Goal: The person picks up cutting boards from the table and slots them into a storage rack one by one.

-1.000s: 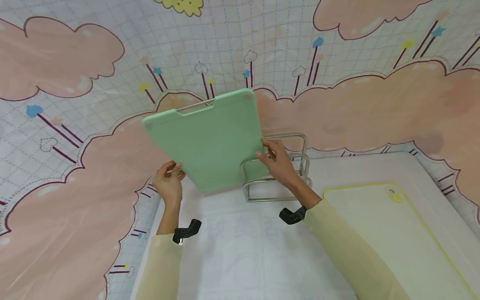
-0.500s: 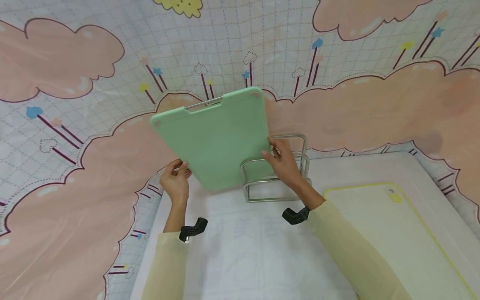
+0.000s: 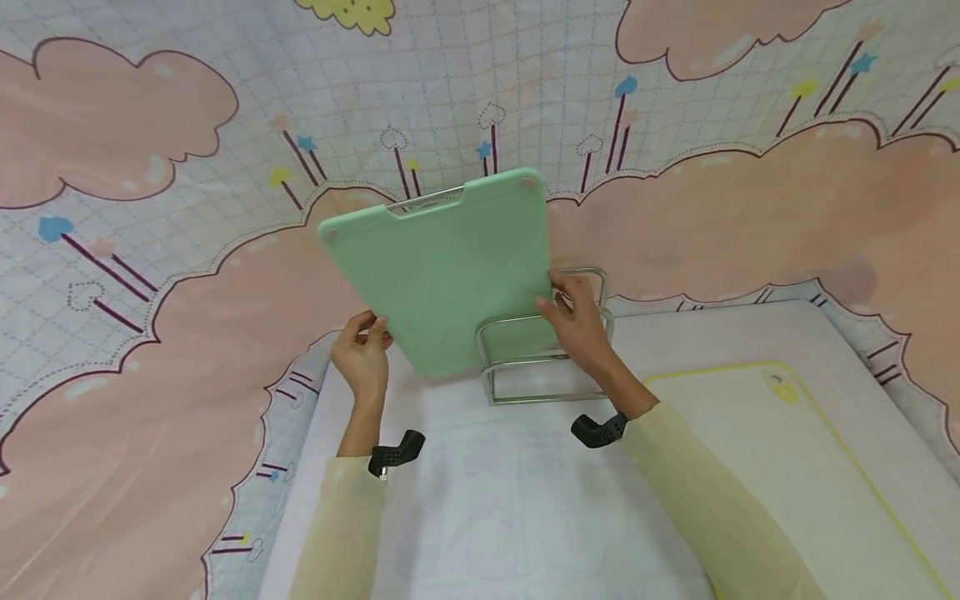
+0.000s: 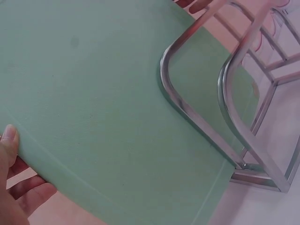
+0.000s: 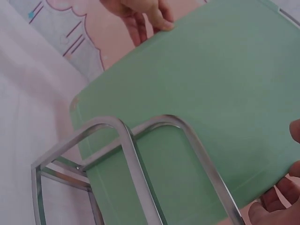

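Green board (image 3: 442, 275) shifted right, edges (image 3: 545, 233) pinched

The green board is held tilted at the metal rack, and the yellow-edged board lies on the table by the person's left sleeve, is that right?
Not quite. The yellow-edged board lies on the table by the right sleeve, as the head view shows. The green board is indeed held tilted at the metal rack.

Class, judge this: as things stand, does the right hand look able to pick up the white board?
Probably not: the right hand holds the green board. Once freed, it seems to have a clear way, as the white board lies flat to its right with no object seen between.
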`<state>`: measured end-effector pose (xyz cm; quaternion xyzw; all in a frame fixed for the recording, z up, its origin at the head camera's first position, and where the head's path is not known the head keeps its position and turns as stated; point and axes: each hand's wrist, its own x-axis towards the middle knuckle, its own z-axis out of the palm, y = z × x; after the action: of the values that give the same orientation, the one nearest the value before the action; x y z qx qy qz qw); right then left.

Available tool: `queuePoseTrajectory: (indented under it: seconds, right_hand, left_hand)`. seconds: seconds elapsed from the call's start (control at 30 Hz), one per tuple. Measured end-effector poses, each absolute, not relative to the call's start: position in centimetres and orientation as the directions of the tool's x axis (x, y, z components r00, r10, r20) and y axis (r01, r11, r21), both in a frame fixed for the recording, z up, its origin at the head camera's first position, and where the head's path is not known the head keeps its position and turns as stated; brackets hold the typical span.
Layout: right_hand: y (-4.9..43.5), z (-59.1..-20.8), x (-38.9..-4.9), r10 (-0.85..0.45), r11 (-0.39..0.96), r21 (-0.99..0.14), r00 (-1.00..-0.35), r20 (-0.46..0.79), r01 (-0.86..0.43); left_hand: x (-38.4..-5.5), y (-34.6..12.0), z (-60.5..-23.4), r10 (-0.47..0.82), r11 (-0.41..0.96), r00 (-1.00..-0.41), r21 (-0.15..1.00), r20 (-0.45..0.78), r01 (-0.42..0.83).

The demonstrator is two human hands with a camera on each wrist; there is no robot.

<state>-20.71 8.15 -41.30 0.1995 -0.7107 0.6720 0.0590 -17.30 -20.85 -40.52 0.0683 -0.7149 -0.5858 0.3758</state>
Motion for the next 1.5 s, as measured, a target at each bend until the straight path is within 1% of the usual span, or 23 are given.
queuePoseTrajectory:
  seconds: [0.1, 0.2, 0.33, 0.47, 0.63, 0.87, 0.97, 1.1, 1.27, 1.37, 1.5]
  right_hand:
    - [8.4, -41.2, -20.6, -0.204, 0.027, -0.936, -0.919, 0.338, -0.351]
    - [8.6, -40.9, -20.4, -0.202, 0.017, -0.945, -0.927, 0.317, -0.327]
    - [8.8, -39.5, -19.4, -0.196, 0.002, -0.95, -0.931, 0.307, -0.314]
    - [9.0, -38.5, -18.7, -0.197, 0.027, -0.947, -0.931, 0.308, -0.319]
    - [9.4, -38.4, -18.6, -0.189, 0.053, -0.944, -0.932, 0.31, -0.325]
    - [10.1, -40.8, -20.2, -0.157, 0.066, -0.942, -0.936, 0.315, -0.329]
    - [10.3, -41.0, -20.3, -0.149, 0.071, -0.939, -0.934, 0.324, -0.337]
    - [10.4, -40.2, -19.7, -0.166, 0.056, -0.938, -0.93, 0.329, -0.342]
    - [10.7, -38.5, -18.5, -0.153, 0.056, -0.938, -0.931, 0.331, -0.342]
    - [10.9, -38.3, -18.4, -0.14, 0.035, -0.939, -0.932, 0.333, -0.341]
    - [11.1, -38.3, -18.4, -0.136, 0.018, -0.946, -0.938, 0.32, -0.325]
  left_hand:
    - [-16.8, -20.1, -39.7, -0.539, 0.316, -0.712, 0.891, 0.451, 0.325]
    - [-17.5, -20.3, -40.3, -0.537, 0.318, -0.716, 0.893, 0.446, 0.318]
    - [-18.6, -20.7, -41.6, -0.535, 0.321, -0.715, 0.891, 0.45, 0.321]
    - [-19.0, -20.6, -42.0, -0.541, 0.325, -0.709, 0.89, 0.453, 0.321]
    - [-19.1, -20.2, -41.9, -0.509, 0.33, -0.725, 0.883, 0.465, 0.334]
    - [-19.4, -19.8, -41.9, -0.499, 0.347, -0.728, 0.878, 0.471, 0.33]
    - [-19.5, -19.6, -41.9, -0.481, 0.363, -0.73, 0.869, 0.485, 0.338]
    - [-18.9, -18.8, -40.9, -0.471, 0.381, -0.732, 0.862, 0.493, 0.335]
    - [-17.7, -17.2, -38.9, -0.446, 0.384, -0.75, 0.861, 0.489, 0.334]
    - [-17.7, -16.7, -38.9, -0.441, 0.388, -0.748, 0.857, 0.496, 0.34]
    - [-19.0, -17.1, -40.3, -0.459, 0.387, -0.738, 0.859, 0.496, 0.337]
